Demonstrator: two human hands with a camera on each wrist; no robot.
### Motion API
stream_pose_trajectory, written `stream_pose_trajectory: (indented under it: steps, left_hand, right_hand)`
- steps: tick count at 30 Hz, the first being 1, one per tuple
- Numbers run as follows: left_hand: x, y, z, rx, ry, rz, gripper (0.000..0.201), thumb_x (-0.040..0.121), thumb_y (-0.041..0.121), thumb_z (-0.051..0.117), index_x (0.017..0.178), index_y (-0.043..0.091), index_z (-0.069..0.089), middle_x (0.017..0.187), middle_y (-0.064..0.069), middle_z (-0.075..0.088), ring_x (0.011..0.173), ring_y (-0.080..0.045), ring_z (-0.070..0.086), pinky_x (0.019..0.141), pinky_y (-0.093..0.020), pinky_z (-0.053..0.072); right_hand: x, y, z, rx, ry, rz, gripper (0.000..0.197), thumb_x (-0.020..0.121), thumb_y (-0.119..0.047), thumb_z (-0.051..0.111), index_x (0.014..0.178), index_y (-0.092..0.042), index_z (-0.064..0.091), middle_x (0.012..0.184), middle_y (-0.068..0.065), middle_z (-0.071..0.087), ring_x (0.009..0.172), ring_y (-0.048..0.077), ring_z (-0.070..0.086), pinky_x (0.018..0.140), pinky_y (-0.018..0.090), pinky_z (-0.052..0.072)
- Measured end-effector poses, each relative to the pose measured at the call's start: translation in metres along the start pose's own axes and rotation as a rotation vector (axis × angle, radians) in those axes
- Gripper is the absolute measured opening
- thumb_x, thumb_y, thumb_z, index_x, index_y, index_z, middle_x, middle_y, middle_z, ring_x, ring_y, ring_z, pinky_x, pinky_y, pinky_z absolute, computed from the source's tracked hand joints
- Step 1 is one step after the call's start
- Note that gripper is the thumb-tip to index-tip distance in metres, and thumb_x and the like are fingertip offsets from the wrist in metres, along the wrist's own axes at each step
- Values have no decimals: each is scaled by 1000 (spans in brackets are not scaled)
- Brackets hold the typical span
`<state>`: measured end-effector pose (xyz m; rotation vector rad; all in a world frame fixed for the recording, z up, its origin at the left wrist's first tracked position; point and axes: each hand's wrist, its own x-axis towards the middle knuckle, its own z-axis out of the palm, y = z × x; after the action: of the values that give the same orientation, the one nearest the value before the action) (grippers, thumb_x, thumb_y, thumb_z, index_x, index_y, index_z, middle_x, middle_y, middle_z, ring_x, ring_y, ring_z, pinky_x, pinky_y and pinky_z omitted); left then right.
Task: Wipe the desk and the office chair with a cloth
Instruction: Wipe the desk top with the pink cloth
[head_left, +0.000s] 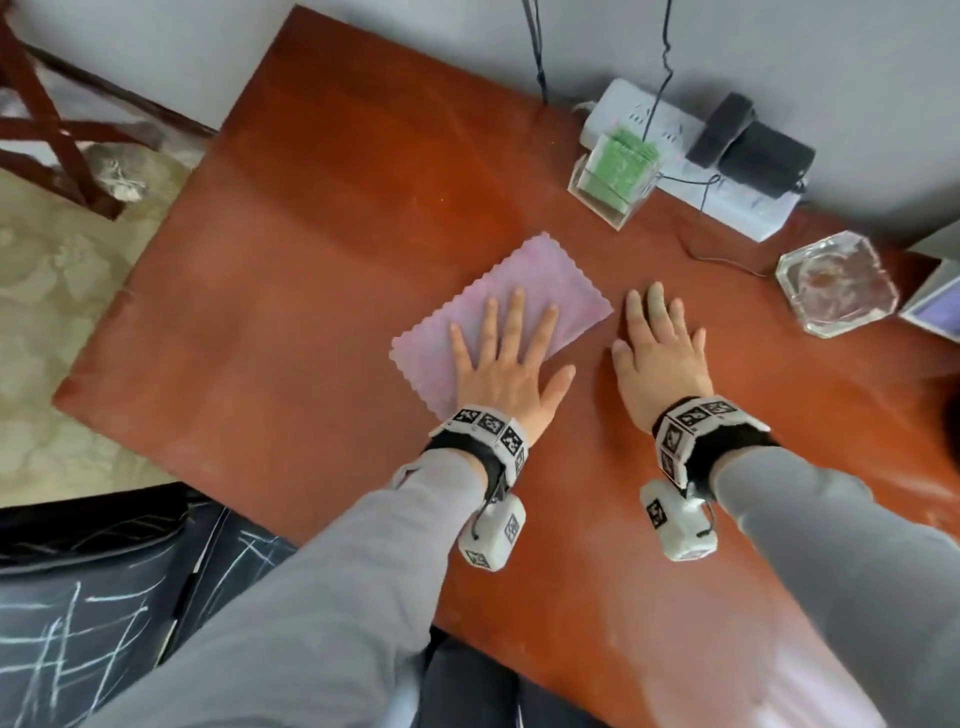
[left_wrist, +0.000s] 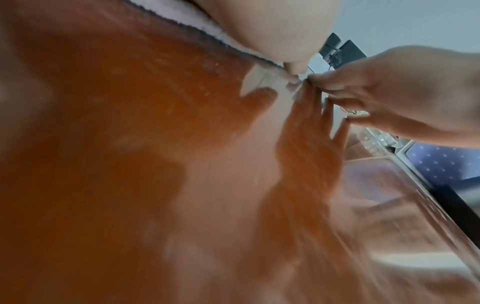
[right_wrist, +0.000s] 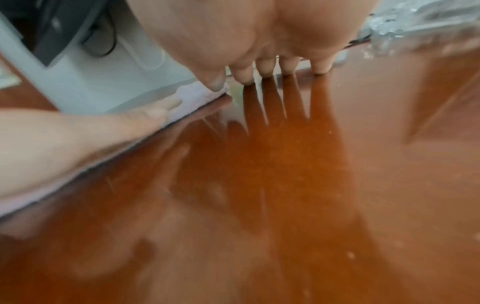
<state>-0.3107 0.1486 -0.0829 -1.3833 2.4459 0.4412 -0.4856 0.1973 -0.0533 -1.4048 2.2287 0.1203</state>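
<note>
A pink cloth (head_left: 524, 280) with scalloped edges lies flat on the reddish-brown wooden desk (head_left: 311, 260), near its middle. My left hand (head_left: 511, 353) presses on the cloth with straight, spread fingers. In the left wrist view its palm (left_wrist: 272, 26) covers the cloth's edge (left_wrist: 197, 22). My right hand (head_left: 660, 348) lies flat on the bare desk just right of the cloth and holds nothing. Its fingertips (right_wrist: 265, 70) touch the wood in the right wrist view, where the left hand (right_wrist: 78, 139) rests on the cloth (right_wrist: 194, 92).
At the back right are a white power strip (head_left: 639, 119) with cables, a black adapter (head_left: 753, 150) and a clear box of green cards (head_left: 615, 174). A glass ashtray (head_left: 836, 283) sits right of my right hand. A dark seat with pale lines (head_left: 104, 597) is below the desk's near-left edge.
</note>
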Motion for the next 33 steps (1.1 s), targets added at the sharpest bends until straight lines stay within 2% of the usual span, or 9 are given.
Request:
stream_pose_trajectory:
  steps: [5, 10, 13, 17, 21, 24, 27, 30, 33]
  left_hand:
    - [33, 1, -25, 250, -83, 441, 70, 96, 70, 16, 158, 43, -1, 166, 6, -22, 152, -34, -21, 113, -74, -3]
    - [55, -16, -56, 380, -2, 601, 75, 96, 65, 29, 157, 22, 23, 169, -2, 1, 156, -26, 3, 114, -75, 4]
    - [59, 5, -52, 292, 2, 517, 81, 95, 69, 17, 161, 26, -1, 168, 1, -14, 155, -26, -7, 113, -76, 1]
    - [80, 9, -43, 198, -75, 388, 72, 97, 69, 10, 157, 39, -15, 165, 12, -23, 153, -21, -18, 114, -72, -1]
    - [127, -47, -71, 57, -74, 136, 65, 98, 69, 5, 154, 46, -18, 163, 17, -27, 152, -17, -22, 119, -65, -6]
    - [148, -102, -95, -95, -81, -150, 67, 97, 71, 14, 155, 49, -11, 165, 17, -21, 154, -17, -16, 119, -63, -6]
    - [149, -122, -99, -140, -53, -299, 71, 97, 70, 19, 157, 44, -10, 166, 12, -18, 154, -20, -14, 119, -66, -4]
    - [138, -87, -85, -103, -37, -198, 78, 93, 76, 15, 157, 42, -15, 165, 8, -23, 153, -26, -18, 117, -68, -7]
    - [109, -32, -61, 67, -84, 146, 77, 91, 76, 3, 155, 40, -20, 163, 8, -30, 151, -27, -24, 116, -71, -6]
  right_hand:
    - [2, 4, -11, -18, -48, -28, 74, 94, -17, 38, 159, -18, 2, 166, 2, -8, 153, 27, -3, 123, 49, 7]
    - [9, 3, -21, -60, -83, -9, 78, 92, -16, 43, 159, -19, 4, 166, 3, -4, 153, 26, 4, 123, 47, 14]
    - [13, 0, -26, -101, -111, -3, 78, 94, -23, 46, 159, -18, 2, 166, 5, -2, 152, 27, 8, 122, 45, 18]
    - [15, -3, -28, -153, -148, 6, 80, 95, -22, 46, 158, -15, -2, 166, 7, -4, 152, 29, 8, 122, 43, 19]
    - [13, -4, -28, -177, -183, 17, 82, 94, -16, 43, 158, -17, -8, 165, 5, -10, 153, 28, 3, 123, 42, 17]
    - [13, -5, -28, -183, -178, 26, 82, 93, -15, 42, 157, -17, -8, 165, 5, -11, 153, 28, 3, 123, 42, 17]
    - [14, -8, -28, -199, -200, 34, 81, 94, -19, 43, 157, -16, -8, 165, 7, -10, 152, 30, 3, 123, 43, 17]
    - [16, -13, -34, -215, -218, 54, 79, 95, -22, 43, 158, -13, -4, 165, 11, -6, 152, 33, 7, 120, 44, 24]
    - [20, -34, -45, -230, -216, 104, 74, 95, -27, 47, 155, -2, 11, 162, 22, 9, 147, 40, 20, 107, 46, 39]
